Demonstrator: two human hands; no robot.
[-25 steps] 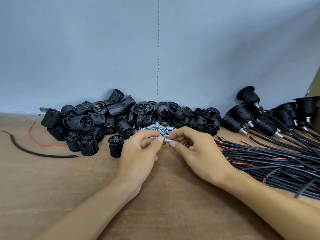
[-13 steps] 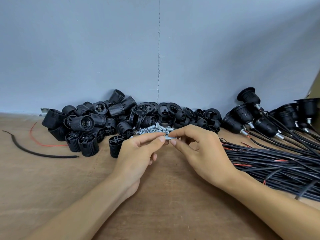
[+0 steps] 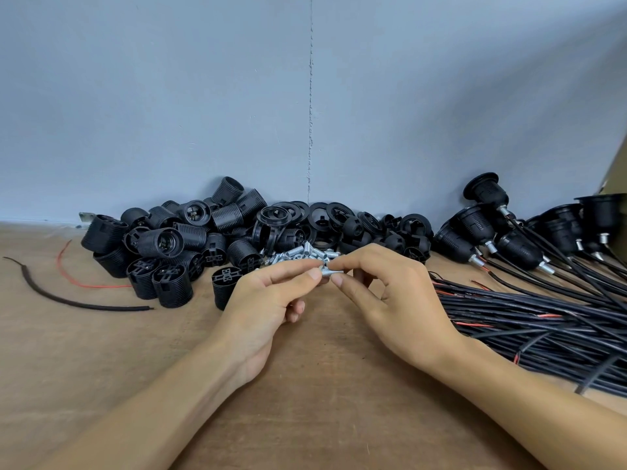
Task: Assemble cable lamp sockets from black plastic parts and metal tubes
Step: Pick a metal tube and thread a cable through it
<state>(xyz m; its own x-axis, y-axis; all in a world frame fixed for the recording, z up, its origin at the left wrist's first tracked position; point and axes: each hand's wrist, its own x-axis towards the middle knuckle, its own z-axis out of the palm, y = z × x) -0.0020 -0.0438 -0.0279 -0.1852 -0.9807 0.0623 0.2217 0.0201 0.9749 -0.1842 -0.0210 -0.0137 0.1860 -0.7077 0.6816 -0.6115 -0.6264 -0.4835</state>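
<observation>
Metal tube (image 3: 330, 273) pinched between thumb and forefinger of left hand (image 3: 268, 300) and right hand (image 3: 390, 293), above brown wooden table (image 3: 305, 401) | tube pile (image 3: 302, 254), black socket parts (image 3: 176, 245) behind | cables (image 3: 543, 320) right | blue-grey wall (image 3: 203, 96).

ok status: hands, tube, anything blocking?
Left hand and right hand both pinching one metal tube above the table. Tube pile just behind. Nothing blocking.
</observation>
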